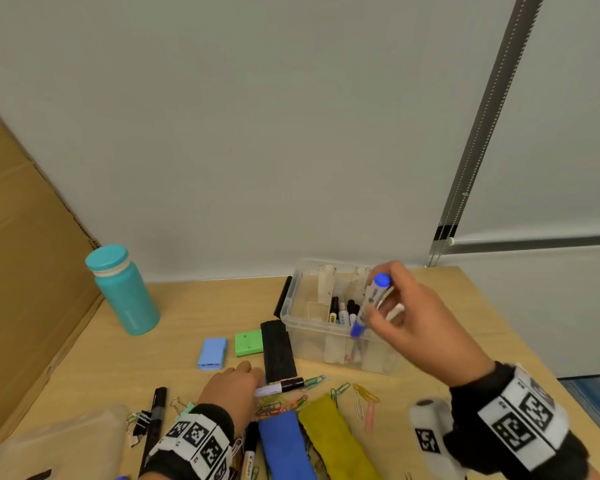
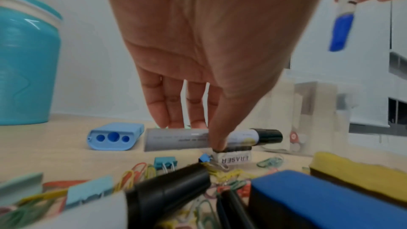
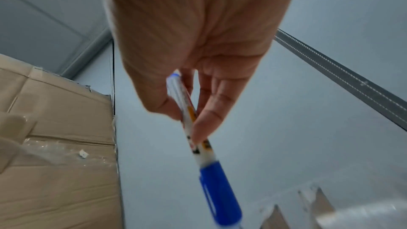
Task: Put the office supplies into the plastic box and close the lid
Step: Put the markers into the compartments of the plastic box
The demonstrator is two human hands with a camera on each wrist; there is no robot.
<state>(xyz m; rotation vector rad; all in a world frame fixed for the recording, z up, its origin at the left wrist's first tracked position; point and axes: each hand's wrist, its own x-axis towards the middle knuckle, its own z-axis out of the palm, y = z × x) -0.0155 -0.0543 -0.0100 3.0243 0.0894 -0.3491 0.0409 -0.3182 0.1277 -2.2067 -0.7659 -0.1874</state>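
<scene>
My right hand (image 1: 374,310) pinches a white marker with a blue cap (image 1: 370,299), held cap-down above the open clear plastic box (image 1: 289,318), which has several markers standing inside. In the right wrist view the hand (image 3: 187,121) has thumb and fingers around the blue-capped marker (image 3: 220,189). My left hand (image 1: 253,380) is down on the table at a white marker with a black cap (image 1: 286,386). In the left wrist view the left hand (image 2: 198,135) has its thumb on the near side and fingers on the far side of that black-capped marker (image 2: 171,139), which lies on the table.
A teal bottle (image 1: 125,292) stands at the back left beside cardboard (image 1: 21,271). A blue case (image 1: 212,353), green case (image 1: 248,342) and black eraser (image 1: 278,351) lie left of the box. Blue (image 1: 284,445) and yellow (image 1: 329,434) erasers, paper clips (image 1: 361,400) and binder clips clutter the front.
</scene>
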